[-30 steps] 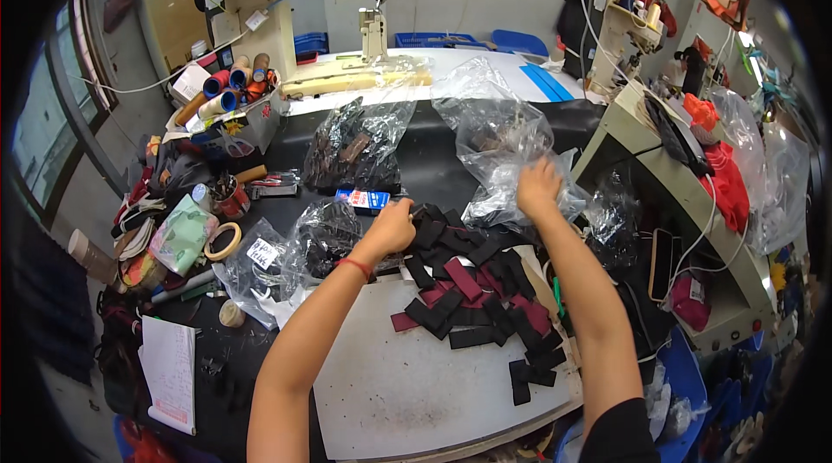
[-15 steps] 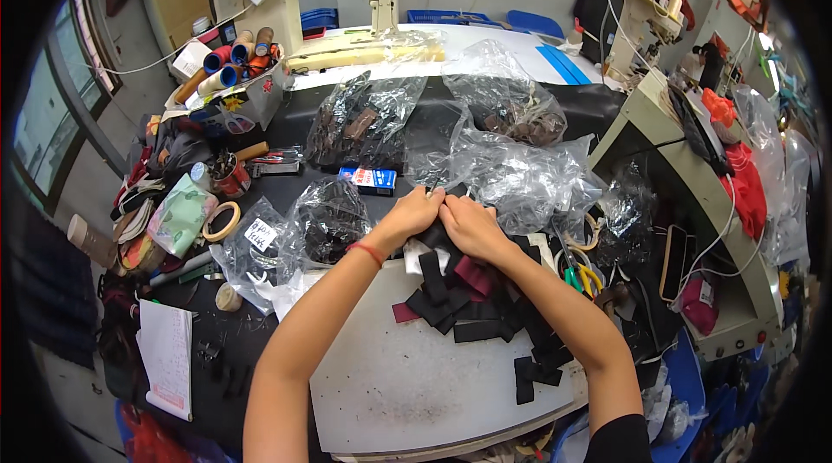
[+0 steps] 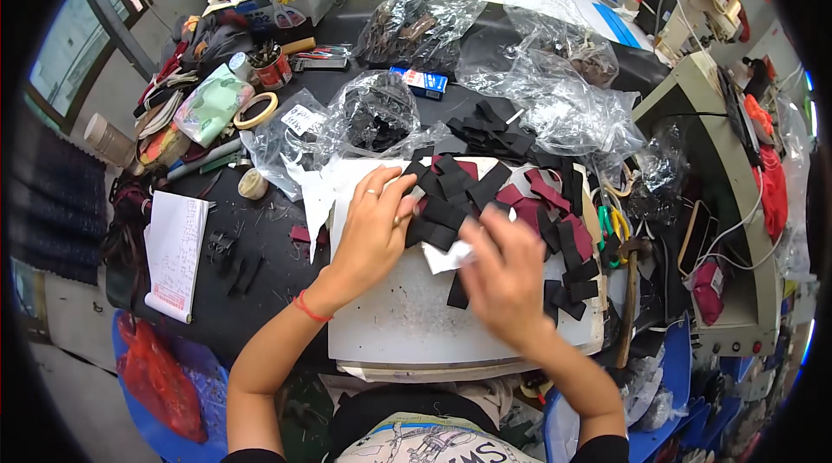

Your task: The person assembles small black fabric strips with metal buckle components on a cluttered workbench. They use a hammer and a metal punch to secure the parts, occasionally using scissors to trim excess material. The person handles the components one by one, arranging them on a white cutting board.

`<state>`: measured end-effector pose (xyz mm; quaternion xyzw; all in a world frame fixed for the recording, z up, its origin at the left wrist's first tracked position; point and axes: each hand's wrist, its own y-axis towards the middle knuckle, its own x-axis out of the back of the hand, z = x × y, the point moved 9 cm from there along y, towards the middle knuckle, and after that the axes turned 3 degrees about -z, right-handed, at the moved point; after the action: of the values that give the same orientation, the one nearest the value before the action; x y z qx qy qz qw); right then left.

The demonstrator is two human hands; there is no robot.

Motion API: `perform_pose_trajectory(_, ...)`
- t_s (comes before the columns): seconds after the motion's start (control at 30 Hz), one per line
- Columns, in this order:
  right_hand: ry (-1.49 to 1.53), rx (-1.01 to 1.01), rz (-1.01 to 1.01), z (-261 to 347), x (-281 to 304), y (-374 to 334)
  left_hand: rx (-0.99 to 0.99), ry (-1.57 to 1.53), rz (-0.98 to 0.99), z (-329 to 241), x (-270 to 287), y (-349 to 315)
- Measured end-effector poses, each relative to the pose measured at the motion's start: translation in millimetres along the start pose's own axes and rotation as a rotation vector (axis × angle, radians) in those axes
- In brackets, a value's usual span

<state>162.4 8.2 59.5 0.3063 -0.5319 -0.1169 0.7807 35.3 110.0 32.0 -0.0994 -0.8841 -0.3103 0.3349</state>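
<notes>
A heap of black and dark red fabric pieces [image 3: 520, 199] lies on a white board [image 3: 390, 333] in front of me. My left hand [image 3: 373, 233], with a red band at the wrist, rests flat on the board. Its fingertips touch the black pieces at the heap's left edge. My right hand [image 3: 507, 281] is blurred by motion just below the heap. It pinches a small white slip [image 3: 446, 257] at its fingertips. The two hands are a short gap apart.
Clear plastic bags [image 3: 555, 99] with more pieces lie behind the heap, another bag [image 3: 373, 112] to the left. Nearby are a blue box [image 3: 425, 82], a tape roll [image 3: 256, 110], a notepad [image 3: 173, 242] and scissors [image 3: 611, 225]. A grey machine table [image 3: 719, 142] stands at right.
Both hands have drawn back from the plastic bags toward me. The right hand now holds a white slip over the board, and the view has tipped down.
</notes>
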Motion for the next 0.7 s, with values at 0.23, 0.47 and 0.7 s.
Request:
perform_pose_trajectory(0.23,-0.033,-0.015,-0.023,-2,-10,4,0.040,-0.154,0.050,-7,-15,22)
perform_pose_trajectory(0.47,0.323,-0.349,-0.282,-68,71,21,0.009,0.019,0.180,-3,-19,15)
perform_pose_trajectory(0.7,0.546,-0.644,0.626,-76,84,-61,-0.037,0.025,0.140,-9,1,4)
